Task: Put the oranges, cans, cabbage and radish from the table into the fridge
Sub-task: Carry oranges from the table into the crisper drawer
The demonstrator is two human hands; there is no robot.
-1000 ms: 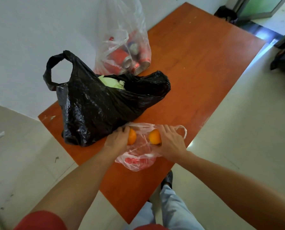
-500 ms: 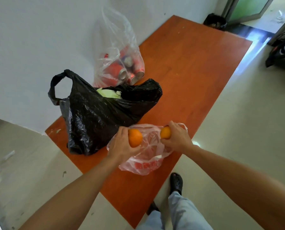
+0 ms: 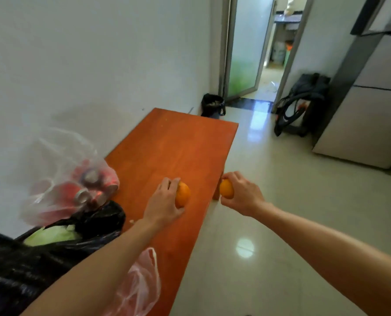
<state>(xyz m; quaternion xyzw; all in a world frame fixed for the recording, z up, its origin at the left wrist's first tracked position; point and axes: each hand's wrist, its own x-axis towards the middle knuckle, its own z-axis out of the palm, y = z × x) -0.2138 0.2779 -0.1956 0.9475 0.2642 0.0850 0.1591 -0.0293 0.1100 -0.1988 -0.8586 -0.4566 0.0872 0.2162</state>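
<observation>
The left grip (image 3: 164, 201) curls round one orange (image 3: 183, 193), the right grip (image 3: 242, 195) round another orange (image 3: 226, 189), while cans (image 3: 87, 190) and cabbage (image 3: 51, 234) sit bagged lower left, the fridge (image 3: 372, 110) at right seemingly unopened.

The bench (image 3: 167, 151) is smooth reddish-brown wood with a dull sheen, and the pale floor (image 3: 269, 224) is glossy tile that mirrors the light. The red cans (image 3: 87, 190) show shiny metal ends inside a thin clear plastic bag (image 3: 60, 156), beside a crinkled glossy black plastic bag (image 3: 30, 270) and a filmy pink plastic bag (image 3: 142, 286). Both oranges (image 3: 182, 193) have matt, finely dimpled peel, and the fridge (image 3: 370, 115) looks like brushed metal.
</observation>
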